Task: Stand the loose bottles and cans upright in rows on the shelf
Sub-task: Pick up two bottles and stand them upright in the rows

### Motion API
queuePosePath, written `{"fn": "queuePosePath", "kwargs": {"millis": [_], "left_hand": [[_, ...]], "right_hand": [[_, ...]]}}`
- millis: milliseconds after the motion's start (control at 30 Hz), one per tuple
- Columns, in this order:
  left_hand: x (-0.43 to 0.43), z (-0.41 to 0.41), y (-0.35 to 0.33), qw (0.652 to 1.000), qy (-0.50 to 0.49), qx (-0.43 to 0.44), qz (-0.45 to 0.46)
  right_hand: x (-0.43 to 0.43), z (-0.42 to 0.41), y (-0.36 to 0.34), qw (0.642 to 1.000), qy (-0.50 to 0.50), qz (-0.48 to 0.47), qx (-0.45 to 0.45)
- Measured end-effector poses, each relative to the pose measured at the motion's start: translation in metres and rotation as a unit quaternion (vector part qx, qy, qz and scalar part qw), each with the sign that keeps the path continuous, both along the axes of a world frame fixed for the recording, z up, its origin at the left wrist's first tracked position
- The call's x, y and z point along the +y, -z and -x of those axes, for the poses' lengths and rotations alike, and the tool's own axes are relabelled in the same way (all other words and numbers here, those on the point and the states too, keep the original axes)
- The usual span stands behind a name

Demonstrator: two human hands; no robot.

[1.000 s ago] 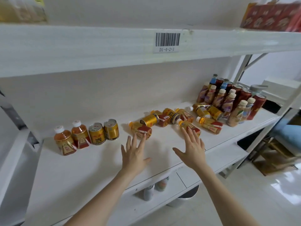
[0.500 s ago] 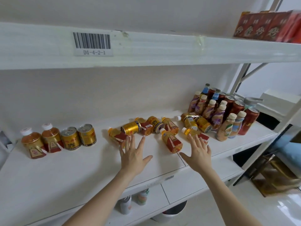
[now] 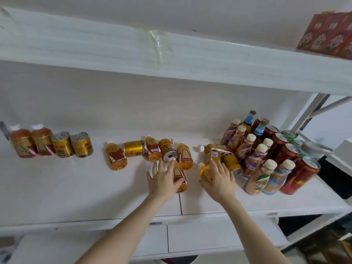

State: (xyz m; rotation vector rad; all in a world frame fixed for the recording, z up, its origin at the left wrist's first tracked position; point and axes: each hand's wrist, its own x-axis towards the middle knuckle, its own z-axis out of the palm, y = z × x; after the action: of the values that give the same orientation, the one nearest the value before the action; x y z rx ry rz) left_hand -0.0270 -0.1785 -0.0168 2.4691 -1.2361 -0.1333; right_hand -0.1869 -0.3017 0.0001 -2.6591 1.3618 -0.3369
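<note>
Under left hand (image 3: 163,181), bottle (image 3: 180,177) cap rearward

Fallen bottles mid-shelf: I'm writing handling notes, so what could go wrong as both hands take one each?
The left hand and right hand each cover a lying bottle. Lifting the left bottle could nudge the gold can at its cap and set it rolling. The right hand sits close to the standing bottles; a sweep could topple them.

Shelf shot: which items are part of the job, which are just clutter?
Job:
- lying orange bottles
- lying gold cans
- bottle under left hand
- bottle under right hand
- shelf

Not job:
- red cartons
- upright group at right
</note>
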Motion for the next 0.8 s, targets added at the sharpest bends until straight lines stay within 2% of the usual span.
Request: {"fn": "queuePosePath", "kwargs": {"millis": [267,467,600,800], "left_hand": [[-0.020,-0.019,0.009,0.998,-0.061,0.005,-0.030],[0.001,-0.087,0.008,0.985,-0.162,-0.011,-0.065],[0.024,-0.134,0.008,0.967,-0.234,-0.016,-0.104],[0.028,-0.157,0.015,0.964,-0.256,0.041,-0.051]], "right_hand": [[-0.013,-0.047,-0.006,0.996,-0.077,-0.033,-0.003],[0.010,-0.090,0.001,0.988,-0.126,-0.085,0.001],[0.023,-0.102,0.017,0.986,-0.124,-0.110,0.018],[0.026,-0.110,0.022,0.990,-0.095,-0.100,0.025]]}}
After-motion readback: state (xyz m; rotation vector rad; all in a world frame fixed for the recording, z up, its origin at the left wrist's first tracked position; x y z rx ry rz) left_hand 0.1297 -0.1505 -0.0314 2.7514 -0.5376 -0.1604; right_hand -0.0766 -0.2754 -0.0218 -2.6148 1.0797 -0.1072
